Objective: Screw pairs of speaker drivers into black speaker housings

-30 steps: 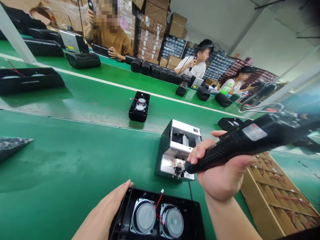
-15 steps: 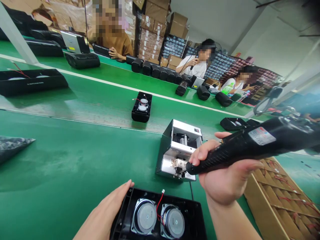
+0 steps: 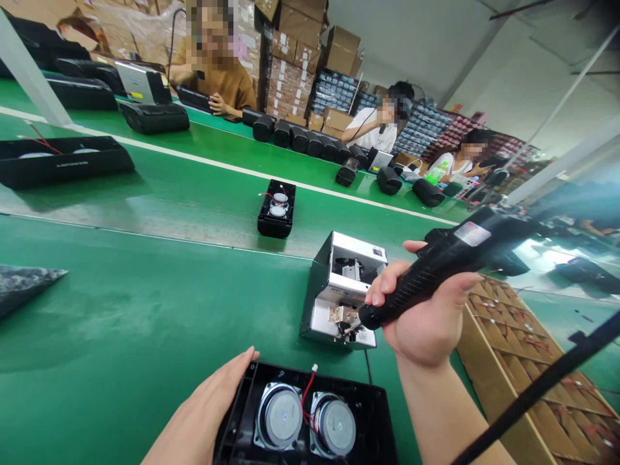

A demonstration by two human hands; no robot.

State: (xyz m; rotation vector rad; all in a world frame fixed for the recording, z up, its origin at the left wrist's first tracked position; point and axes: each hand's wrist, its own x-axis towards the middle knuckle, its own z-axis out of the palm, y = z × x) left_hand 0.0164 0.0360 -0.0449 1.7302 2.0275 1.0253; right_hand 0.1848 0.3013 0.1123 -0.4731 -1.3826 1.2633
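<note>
A black speaker housing (image 3: pixel 372 420) lies at the bottom middle, its inside facing up, with two round silver speaker drivers (image 3: pixel 283 416) and a red wire ending in a white plug. My left hand (image 3: pixel 213 400) holds the housing along its left side; part of its fingers is hidden. Wrapped in my right hand (image 3: pixel 431 323) is a black electric screwdriver (image 3: pixel 421 281), tilted down to the left. Its tip is at the front of a silver and black screw feeder (image 3: pixel 322 316), which stands just beyond the housing. I cannot make out a screw on the tip.
On the right stands a cardboard box (image 3: pixel 513 374) with dividers and wired parts. A black cable crosses the lower right corner. Another open housing (image 3: pixel 276 210) lies farther back, and a longer one (image 3: pixel 62 161) at left. Several people sit across the green bench among black speakers.
My right hand and the screwdriver have shifted slightly left, and the tool's rear end has swung left and away. A black cable now shows at lower right. The left hand and housing stay nearly put.
</note>
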